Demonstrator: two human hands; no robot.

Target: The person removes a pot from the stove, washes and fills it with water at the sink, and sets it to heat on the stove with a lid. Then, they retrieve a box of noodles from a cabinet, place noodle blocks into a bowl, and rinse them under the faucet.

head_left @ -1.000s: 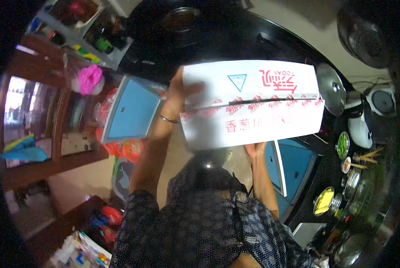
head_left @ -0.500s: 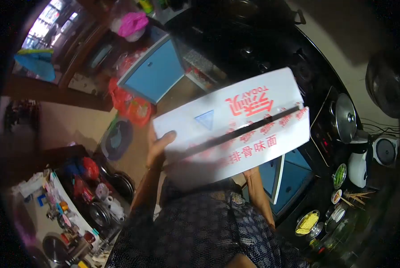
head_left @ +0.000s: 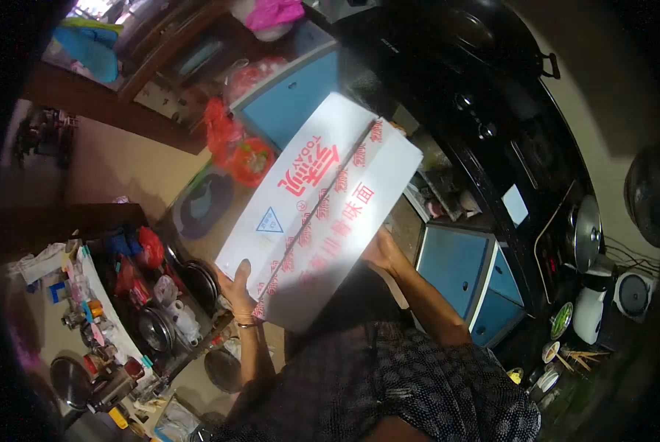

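Note:
A long white cardboard box point(head_left: 293, 243) with red lettering and a small blue triangle is held in front of my body, tilted up toward the upper right. A printed tape strip runs along its seam. My left hand point(head_left: 239, 289) grips the lower left end, thumb on the top face, with a bracelet on the wrist. At the right long side, my right hand point(head_left: 381, 252) supports the box from the edge; part of its fingers is hidden beneath. Beyond the far end of the box stands a blue cabinet door point(head_left: 289, 96), swung open.
A second blue cabinet door point(head_left: 451, 265) stands open on the right. The black counter point(head_left: 492, 166) carries a lidded pan point(head_left: 586, 232), a white kettle point(head_left: 589, 313) and small bowls. Red plastic bags point(head_left: 223, 132) lie at left; a cluttered shelf point(head_left: 109, 317) is lower left.
The box has swung from nearly crosswise to a steep slant, its far end now by the open cabinet. Both hands moved with it, and the view shifted.

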